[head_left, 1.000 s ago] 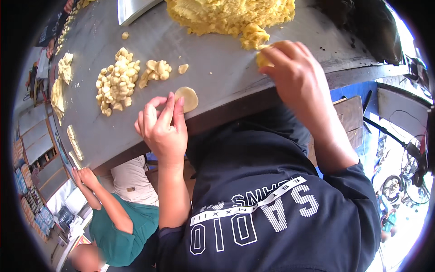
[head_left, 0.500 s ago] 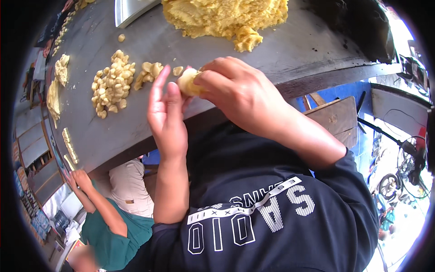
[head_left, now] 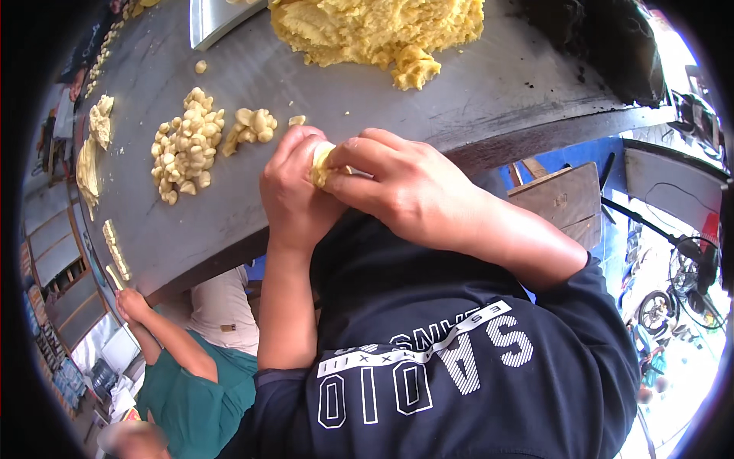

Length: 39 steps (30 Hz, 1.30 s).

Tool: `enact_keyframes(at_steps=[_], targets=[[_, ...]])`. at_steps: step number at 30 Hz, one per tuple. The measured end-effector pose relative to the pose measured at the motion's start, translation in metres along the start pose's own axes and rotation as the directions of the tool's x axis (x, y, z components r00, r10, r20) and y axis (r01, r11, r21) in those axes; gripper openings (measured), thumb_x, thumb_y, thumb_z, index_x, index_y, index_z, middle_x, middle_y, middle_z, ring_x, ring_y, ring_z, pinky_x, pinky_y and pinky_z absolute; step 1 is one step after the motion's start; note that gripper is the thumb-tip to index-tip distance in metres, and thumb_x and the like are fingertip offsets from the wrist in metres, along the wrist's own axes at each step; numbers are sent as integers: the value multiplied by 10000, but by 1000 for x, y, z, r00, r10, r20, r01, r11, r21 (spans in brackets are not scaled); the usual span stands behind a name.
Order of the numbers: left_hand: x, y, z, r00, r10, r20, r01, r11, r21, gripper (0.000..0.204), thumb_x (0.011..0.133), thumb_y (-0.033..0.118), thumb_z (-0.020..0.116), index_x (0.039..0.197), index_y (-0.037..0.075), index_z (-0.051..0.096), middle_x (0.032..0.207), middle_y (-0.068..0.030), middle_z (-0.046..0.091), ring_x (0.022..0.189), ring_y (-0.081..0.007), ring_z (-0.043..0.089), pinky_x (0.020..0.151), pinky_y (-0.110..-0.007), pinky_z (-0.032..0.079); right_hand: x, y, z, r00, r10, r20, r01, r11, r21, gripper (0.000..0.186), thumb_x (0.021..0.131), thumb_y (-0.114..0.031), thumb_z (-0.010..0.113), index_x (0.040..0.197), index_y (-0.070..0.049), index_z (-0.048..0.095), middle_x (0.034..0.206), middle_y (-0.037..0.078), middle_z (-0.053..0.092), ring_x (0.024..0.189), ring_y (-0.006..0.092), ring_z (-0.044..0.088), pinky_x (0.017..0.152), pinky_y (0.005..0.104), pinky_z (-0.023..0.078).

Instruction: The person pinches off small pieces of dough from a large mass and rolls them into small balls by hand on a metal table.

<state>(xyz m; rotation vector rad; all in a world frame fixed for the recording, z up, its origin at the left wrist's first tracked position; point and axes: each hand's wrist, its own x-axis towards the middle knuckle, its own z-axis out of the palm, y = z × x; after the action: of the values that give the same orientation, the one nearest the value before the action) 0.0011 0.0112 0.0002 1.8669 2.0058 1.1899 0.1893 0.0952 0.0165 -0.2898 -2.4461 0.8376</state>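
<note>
A small lump of pale yellow dough (head_left: pixel 321 164) is pinched between my two hands at the near edge of the grey table. My left hand (head_left: pixel 297 183) curls its fingers against the lump's left side. From the right, my right hand (head_left: pixel 397 177) grips the same lump with thumb and fingers; part of the dough is hidden by them. Just beyond my left hand lie a small cluster of pale rounded pieces (head_left: pixel 251 127) and one loose piece (head_left: pixel 297 120). A bigger heap of similar pieces (head_left: pixel 188 145) sits farther left.
A large mound of yellow dough (head_left: pixel 375 30) lies at the table's (head_left: pixel 321 96) far side, beside a metal tray (head_left: pixel 218 21). Dark sheeting (head_left: pixel 596 46) covers the far right corner. At the left end, a co-worker in a green shirt (head_left: pixel 202 390) has hands near thin dough strips (head_left: pixel 115 249).
My left hand has closed from extended fingers onto the dough lump. Both hands have come slightly nearer to me, still together.
</note>
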Motion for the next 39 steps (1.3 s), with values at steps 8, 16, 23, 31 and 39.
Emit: enact_keyframes(at_steps=[8, 16, 23, 31, 39], targets=[[-11, -2, -12, 949, -10, 316, 95, 962, -255, 688, 578, 431, 1145, 892, 63, 654, 795, -63, 660, 693, -255, 655, 679, -384, 556, 22, 14, -3, 958, 279, -69, -254, 934, 251, 551, 741, -53, 947, 1265, -131, 795, 1291, 103, 710, 1228, 358, 720, 1028, 457, 620], [-14, -6, -13, 895, -193, 401, 431, 605, -669, 640, 1019, 600, 856, 1263, 36, 678, 978, 10, 638, 869, -71, 577, 769, -267, 483, 11, 35, -48, 944, 313, -104, -329, 899, -288, 285, 896, -116, 868, 1181, -115, 860, 1126, 95, 753, 1079, 319, 755, 934, 440, 620], [-15, -23, -15, 930, -72, 360, 337, 554, -761, 483, 1171, 462, 684, 1367, 21, 655, 1044, -34, 663, 846, -80, 555, 776, -245, 469, -1, 44, -52, 952, 294, -81, -303, 886, -350, 85, 971, -102, 782, 1054, -86, 795, 1087, 93, 731, 1064, 316, 739, 897, 447, 615], [-15, -17, -17, 889, -235, 394, 443, 221, -869, 486, 1202, 507, 573, 1270, 30, 632, 1051, -96, 646, 810, -147, 555, 728, -288, 462, 13, 49, -42, 985, 159, -67, -169, 810, -562, 201, 910, -62, 710, 1089, -103, 790, 1061, 61, 723, 1057, 287, 730, 906, 435, 621], [-12, -18, -12, 905, -303, 300, 395, 332, -857, 293, 1224, 339, 612, 1187, 58, 685, 940, -51, 656, 765, -105, 565, 695, -269, 472, -6, 50, -65, 959, 279, -42, -273, 880, -388, 107, 968, -90, 797, 1069, -98, 764, 1061, 96, 756, 1021, 352, 754, 869, 466, 612]])
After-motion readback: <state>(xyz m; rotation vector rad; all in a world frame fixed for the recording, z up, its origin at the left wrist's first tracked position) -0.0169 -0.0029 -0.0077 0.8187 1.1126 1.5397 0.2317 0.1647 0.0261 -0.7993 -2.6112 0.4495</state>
